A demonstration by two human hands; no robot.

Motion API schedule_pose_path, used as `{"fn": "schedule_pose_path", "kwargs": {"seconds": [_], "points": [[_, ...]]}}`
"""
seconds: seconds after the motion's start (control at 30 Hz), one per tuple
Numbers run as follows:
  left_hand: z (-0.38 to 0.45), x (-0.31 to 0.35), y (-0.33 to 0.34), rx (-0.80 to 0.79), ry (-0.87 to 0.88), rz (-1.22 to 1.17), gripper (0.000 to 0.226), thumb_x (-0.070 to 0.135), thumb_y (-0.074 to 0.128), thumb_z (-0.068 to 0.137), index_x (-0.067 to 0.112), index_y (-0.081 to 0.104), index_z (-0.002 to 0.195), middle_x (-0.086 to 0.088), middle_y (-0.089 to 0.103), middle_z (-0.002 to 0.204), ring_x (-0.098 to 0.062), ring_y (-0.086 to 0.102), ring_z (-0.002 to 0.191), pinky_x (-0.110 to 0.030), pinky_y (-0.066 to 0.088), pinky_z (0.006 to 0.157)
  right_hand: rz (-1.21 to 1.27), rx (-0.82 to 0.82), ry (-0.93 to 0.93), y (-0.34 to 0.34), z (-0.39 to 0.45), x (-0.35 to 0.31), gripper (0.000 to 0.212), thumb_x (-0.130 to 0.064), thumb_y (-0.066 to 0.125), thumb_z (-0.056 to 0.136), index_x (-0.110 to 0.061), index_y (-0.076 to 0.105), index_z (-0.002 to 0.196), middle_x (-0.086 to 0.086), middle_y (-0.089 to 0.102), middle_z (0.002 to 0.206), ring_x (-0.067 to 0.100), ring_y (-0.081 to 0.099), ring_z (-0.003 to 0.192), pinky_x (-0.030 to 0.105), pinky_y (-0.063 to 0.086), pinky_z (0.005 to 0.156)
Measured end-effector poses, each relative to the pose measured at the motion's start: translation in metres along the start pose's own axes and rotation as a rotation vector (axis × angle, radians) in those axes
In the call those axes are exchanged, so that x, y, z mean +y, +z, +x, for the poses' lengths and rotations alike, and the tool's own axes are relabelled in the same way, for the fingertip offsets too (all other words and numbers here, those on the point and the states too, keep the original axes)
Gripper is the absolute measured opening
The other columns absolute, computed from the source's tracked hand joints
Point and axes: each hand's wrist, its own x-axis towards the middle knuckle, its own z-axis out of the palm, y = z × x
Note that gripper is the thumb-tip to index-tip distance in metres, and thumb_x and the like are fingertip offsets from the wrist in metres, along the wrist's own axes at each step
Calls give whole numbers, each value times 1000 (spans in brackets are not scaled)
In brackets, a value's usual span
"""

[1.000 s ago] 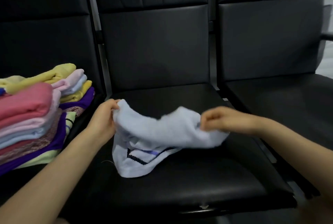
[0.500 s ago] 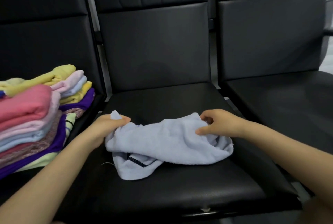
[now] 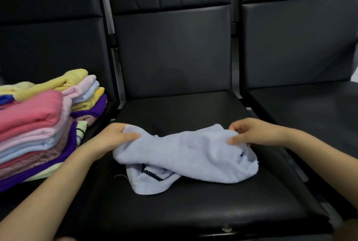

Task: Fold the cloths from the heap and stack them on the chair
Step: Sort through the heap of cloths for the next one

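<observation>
Seats came first for size: three black padded chairs stood in a row, and the middle chair (image 3: 174, 211) filled the centre of the view, its cushion serving as the folding surface. On the chair at 9 o'clock sat the stack of folded cloths (image 3: 38, 130), pink, yellow, pale blue and purple layers, leaning a little toward its outer side. No unfolded heap was in view.

At the centre, drifting toward 4 o'clock, the light blue cloth (image 3: 189, 153) lay bunched on the middle cushion, a dark stitched band showing on the layer beneath at 6 o'clock. It was only partly folded, by my reading, with its edges not lined up.

At 8 o'clock of the cloth, the left hand (image 3: 112, 138) pinched a corner between thumb and curled fingers. At 2 o'clock of it, the right hand (image 3: 253, 134) gripped the opposite end, fingers closed narrowly over a gathered fold.

The risk lay in that bunching: if the two corners were drawn together unevenly, the hidden lower layer could stay creased and the fold come out lumpy. A lumpy cloth set on an already leaning stack could tip the upper layers off the seat.
</observation>
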Motion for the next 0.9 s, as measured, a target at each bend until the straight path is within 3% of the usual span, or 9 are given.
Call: {"fn": "schedule_pose_path", "kwargs": {"seconds": [0.2,0.27,0.4,0.47,0.53,0.6,0.67,0.77,0.9], "points": [[27,20,8,276,-78,-402,38,36,73,78,12,71,108,-12,71,106,-28,65,100,-44,51,93,528,442,-51,-17,26,-32,11,-16,64,91,-6,63,87,5,53,66,13,49,53,19,35,43],[52,40,3,346,-122,-474,32,29,70,84,12,67,110,-10,69,107,-26,63,100,-42,52,91,579,527,-14,-38,46,-49,11,-14,66,89,-4,62,85,4,46,59,11,41,42,17,28,39],[117,84,-20,391,-164,-589,42,25,74,79,10,63,118,-7,66,113,-24,63,101,-32,52,78,556,750,163,-94,104,-73,11,-12,68,85,-6,60,81,8,52,65,17,44,45,22,29,41],[143,101,-27,462,-145,-439,19,19,67,86,9,64,102,-7,65,99,-24,62,89,-27,47,66,465,856,222,-109,131,-75,8,-7,62,86,-3,61,93,14,57,79,24,50,57,23,38,42],[159,111,-22,526,-88,-199,9,16,58,90,12,64,95,-3,62,95,-26,60,90,-27,49,67,413,914,266,-108,151,-69,32,-8,56,88,0,55,119,16,55,105,25,56,73,26,48,54],[168,110,-8,545,-36,-66,33,21,57,93,15,57,126,-4,59,120,-26,58,108,-33,51,86,289,973,327,-89,158,-62,50,-13,55,88,-5,42,136,16,42,134,32,57,100,35,48,73],[162,100,11,495,-63,18,50,28,55,94,18,42,142,-6,51,134,-26,54,116,-36,49,89,119,912,272,-58,151,-57,55,-17,56,89,-11,38,140,14,34,141,34,54,107,37,47,79],[128,76,38,416,-54,44,48,34,52,95,19,43,140,-7,50,134,-25,53,115,-34,47,83,7,812,115,-13,124,-47,49,-23,57,90,-18,42,137,7,43,134,24,57,97,35,49,78],[59,42,51,460,1,-42,26,37,49,97,14,58,105,-6,61,101,-22,58,88,-33,44,68,118,748,-105,28,66,-46,13,-23,61,90,-11,61,90,0,61,77,15,58,65,35,50,72]]}}
